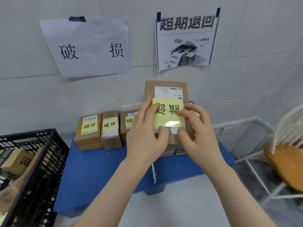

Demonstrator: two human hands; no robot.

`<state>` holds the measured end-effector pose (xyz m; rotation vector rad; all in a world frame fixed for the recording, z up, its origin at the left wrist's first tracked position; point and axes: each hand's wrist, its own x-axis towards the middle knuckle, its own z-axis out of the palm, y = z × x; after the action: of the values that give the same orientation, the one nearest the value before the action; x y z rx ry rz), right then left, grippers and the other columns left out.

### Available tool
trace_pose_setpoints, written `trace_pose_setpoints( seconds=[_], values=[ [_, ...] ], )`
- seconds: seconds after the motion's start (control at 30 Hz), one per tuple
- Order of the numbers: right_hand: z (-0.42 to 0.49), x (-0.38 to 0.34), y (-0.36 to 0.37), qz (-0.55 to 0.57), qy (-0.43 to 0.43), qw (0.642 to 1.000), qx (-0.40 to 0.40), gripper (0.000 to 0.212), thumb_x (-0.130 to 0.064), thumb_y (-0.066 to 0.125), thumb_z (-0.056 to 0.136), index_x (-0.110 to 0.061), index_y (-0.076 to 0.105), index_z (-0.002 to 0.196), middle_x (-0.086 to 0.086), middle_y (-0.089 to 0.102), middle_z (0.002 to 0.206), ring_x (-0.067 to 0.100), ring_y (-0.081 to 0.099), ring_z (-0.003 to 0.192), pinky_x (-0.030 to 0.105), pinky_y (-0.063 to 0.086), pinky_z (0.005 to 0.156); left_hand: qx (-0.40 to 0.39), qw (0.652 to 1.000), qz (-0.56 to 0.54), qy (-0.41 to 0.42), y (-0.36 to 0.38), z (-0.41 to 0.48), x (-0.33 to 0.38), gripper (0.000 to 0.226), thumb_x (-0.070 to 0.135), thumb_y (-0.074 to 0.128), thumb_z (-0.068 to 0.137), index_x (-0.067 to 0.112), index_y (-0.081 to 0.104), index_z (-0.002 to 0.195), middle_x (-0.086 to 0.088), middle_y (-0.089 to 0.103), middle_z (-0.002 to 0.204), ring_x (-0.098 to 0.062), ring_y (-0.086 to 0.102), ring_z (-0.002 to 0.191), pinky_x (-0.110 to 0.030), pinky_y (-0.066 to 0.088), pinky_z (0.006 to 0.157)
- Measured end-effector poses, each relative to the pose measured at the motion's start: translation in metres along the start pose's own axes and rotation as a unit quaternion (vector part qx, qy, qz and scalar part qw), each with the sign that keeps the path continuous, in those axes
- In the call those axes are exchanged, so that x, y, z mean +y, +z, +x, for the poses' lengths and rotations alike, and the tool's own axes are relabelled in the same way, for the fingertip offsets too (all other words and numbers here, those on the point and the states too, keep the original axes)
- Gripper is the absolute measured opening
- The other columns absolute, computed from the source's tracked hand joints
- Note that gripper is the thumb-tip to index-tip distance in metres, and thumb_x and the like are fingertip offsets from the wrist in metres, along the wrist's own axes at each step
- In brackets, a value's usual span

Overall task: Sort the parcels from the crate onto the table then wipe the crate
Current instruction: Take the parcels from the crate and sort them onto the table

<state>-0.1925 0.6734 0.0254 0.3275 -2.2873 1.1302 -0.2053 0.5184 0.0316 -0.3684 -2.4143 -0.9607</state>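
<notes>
I hold a brown cardboard parcel (165, 89) tilted toward me over the right part of the blue table (98, 169). It bears a white shipping label and a yellow note (168, 112) with handwriting. My left hand (146, 131) grips its left side, fingers on the note and thumb at the near edge. My right hand (198, 130) grips the right side, its index finger pressing the note. Other parcels (170, 151) lie partly hidden beneath it. The black plastic crate (37, 145) stands at the left with a parcel (16, 159) inside.
Three parcels with yellow notes (89, 130) (110, 128) (128, 122) stand in a row on the table's left part, under a wall sign (88, 48). A second printed sign (185, 40) hangs above the held parcel. A white wire chair with a wooden seat (287, 161) is at the right.
</notes>
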Motion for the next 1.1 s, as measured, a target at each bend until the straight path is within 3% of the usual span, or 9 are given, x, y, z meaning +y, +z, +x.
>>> trace_pose_setpoints(
  seconds=[0.23, 0.33, 0.5, 0.7, 0.8, 0.97, 1.1],
  values=[
    [0.004, 0.014, -0.003, -0.013, 0.022, 0.999, 0.031, 0.037, -0.025, 0.049, 0.082, -0.023, 0.059, 0.118, -0.013, 0.038, 0.133, 0.008, 0.043, 0.124, 0.018, 0.042, 0.091, -0.029, 0.999, -0.020, 0.003, 0.022, 0.010, 0.000, 0.069, 0.045, 0.029, 0.073, 0.030, 0.037, 0.140, 0.023, 0.015, 0.155, -0.008, 0.034, 0.133, -0.034, 0.049, 0.083],
    [0.002, 0.029, -0.004, -0.013, 0.042, 0.998, 0.038, 0.039, -0.031, 0.045, 0.081, -0.026, 0.058, 0.117, -0.016, 0.038, 0.133, 0.014, 0.048, 0.118, 0.026, 0.046, 0.083, -0.044, 0.999, -0.029, -0.005, 0.038, 0.009, 0.003, 0.069, 0.046, 0.028, 0.074, 0.030, 0.036, 0.140, 0.024, 0.013, 0.154, -0.008, 0.033, 0.134, -0.037, 0.051, 0.083],
    [0.002, 0.064, -0.014, -0.004, 0.083, 0.996, 0.032, 0.033, -0.023, 0.051, 0.081, -0.031, 0.059, 0.112, -0.018, 0.040, 0.129, 0.013, 0.050, 0.088, 0.012, 0.039, 0.070, -0.079, 0.997, -0.024, -0.002, 0.069, 0.010, 0.010, 0.071, 0.049, 0.025, 0.075, 0.029, 0.034, 0.142, 0.023, 0.010, 0.156, -0.005, 0.023, 0.140, -0.037, 0.046, 0.095],
    [0.024, 0.110, -0.032, 0.026, 0.097, 0.995, 0.009, 0.031, -0.016, 0.053, 0.080, -0.027, 0.061, 0.108, -0.014, 0.042, 0.125, 0.003, 0.053, 0.089, 0.006, 0.040, 0.066, -0.095, 0.995, -0.003, -0.017, 0.117, 0.028, 0.024, 0.073, 0.051, 0.023, 0.076, 0.028, 0.033, 0.144, 0.020, 0.007, 0.157, -0.010, 0.031, 0.136, -0.024, 0.040, 0.087],
    [0.044, 0.139, -0.039, 0.041, 0.102, 0.994, -0.010, 0.032, -0.001, 0.057, 0.084, -0.023, 0.062, 0.107, -0.011, 0.043, 0.125, 0.003, 0.052, 0.085, 0.005, 0.040, 0.065, -0.098, 0.995, -0.005, -0.034, 0.146, 0.044, 0.027, 0.072, 0.049, 0.024, 0.077, 0.025, 0.034, 0.144, 0.016, 0.009, 0.158, -0.013, 0.031, 0.137, -0.030, 0.045, 0.091],
    [0.088, 0.191, -0.035, 0.038, 0.107, 0.993, -0.039, 0.034, -0.001, 0.057, 0.084, -0.025, 0.061, 0.108, -0.010, 0.041, 0.127, 0.003, 0.051, 0.093, 0.007, 0.038, 0.071, -0.121, 0.990, 0.028, -0.069, 0.194, 0.085, 0.022, 0.065, 0.040, 0.032, 0.083, 0.024, 0.029, 0.145, 0.010, 0.006, 0.159, -0.019, 0.026, 0.141, -0.039, 0.045, 0.098],
    [0.120, 0.229, -0.015, 0.041, 0.117, 0.989, -0.080, 0.034, -0.006, 0.057, 0.085, -0.024, 0.061, 0.114, -0.011, 0.039, 0.129, -0.006, 0.047, 0.098, 0.020, 0.039, 0.085, -0.119, 0.987, 0.072, -0.082, 0.223, 0.114, 0.000, 0.060, 0.035, 0.037, 0.085, 0.021, 0.033, 0.143, 0.003, 0.017, 0.157, -0.024, 0.039, 0.131, -0.039, 0.048, 0.090]
  ],
)
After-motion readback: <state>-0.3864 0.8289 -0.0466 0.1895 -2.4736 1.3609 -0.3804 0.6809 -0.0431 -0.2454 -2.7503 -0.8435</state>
